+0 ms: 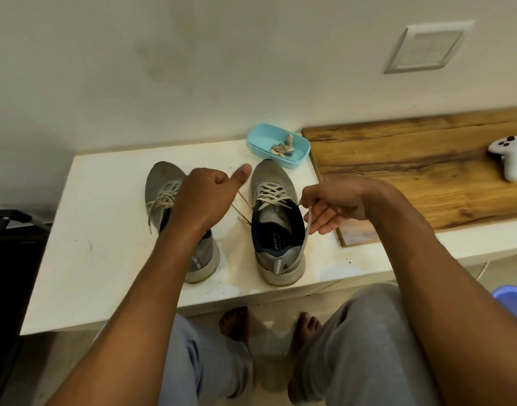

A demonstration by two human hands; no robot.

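Observation:
Two grey sneakers stand side by side on a white table (105,259), toes pointing at the wall. My left hand (206,194) hovers over the left sneaker (163,183), fingers curled into a fist, thumb sticking out. A thin taut strand (245,199) runs from the right sneaker's top eyelet into that fist; it appears to be a lace end. My right hand (333,206) pinches the other lace end (307,221) of the right sneaker (276,230), beside the shoe's opening. That lace hangs down along the collar. The left sneaker's laces lie loose.
A light blue tray (261,139) with small crumpled bits sits behind the right sneaker against the wall. A wooden board (412,171) lies to the right with a white controller (510,156) on it. My knees and bare feet are below the table edge. A blue bin (515,300) stands far right.

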